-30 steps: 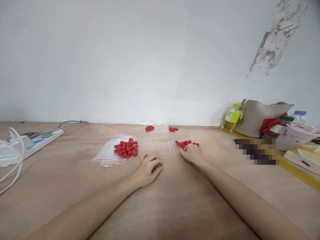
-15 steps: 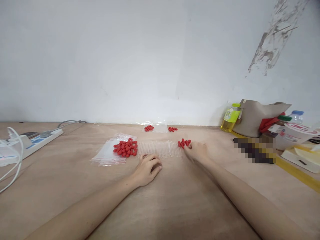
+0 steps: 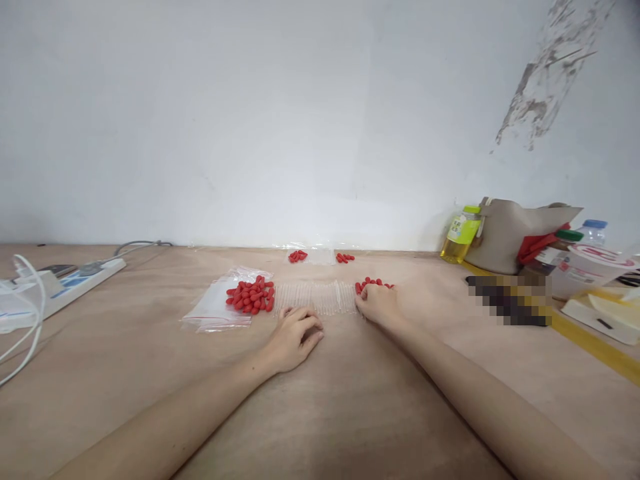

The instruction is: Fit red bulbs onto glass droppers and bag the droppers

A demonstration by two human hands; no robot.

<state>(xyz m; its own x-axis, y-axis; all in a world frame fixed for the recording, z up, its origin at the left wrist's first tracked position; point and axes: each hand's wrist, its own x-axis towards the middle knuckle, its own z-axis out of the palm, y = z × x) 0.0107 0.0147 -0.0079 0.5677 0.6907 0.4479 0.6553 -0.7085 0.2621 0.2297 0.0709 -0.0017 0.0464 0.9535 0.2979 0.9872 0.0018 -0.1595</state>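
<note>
My left hand (image 3: 296,340) rests on the table, its fingers loosely curled and slightly apart, holding nothing visible. Just beyond its fingertips runs a row of thin clear tubes (image 3: 315,298), lying side by side. At the left end of the row is a heap of red rubber bulbs (image 3: 250,295), partly on clear zip bags (image 3: 215,308). My right hand (image 3: 380,305) is at the right end of the row, thumb and fingers pinched low by the last tubes; what is between them is hidden. Behind its knuckles a smaller group of red bulbs (image 3: 369,283) is partly covered.
Against the wall lie clear bags (image 3: 320,256) with red bulbs at both sides. On the left are a power strip (image 3: 95,280) and white cables (image 3: 40,307). A yellow bottle (image 3: 461,237), a grey bag (image 3: 500,240), a plastic tub (image 3: 580,273) and a blurred dark object (image 3: 510,303) stand right.
My right hand has shifted a little left and nearer to me, from the red bulbs to the end of the tube row. My left hand stays where it was.
</note>
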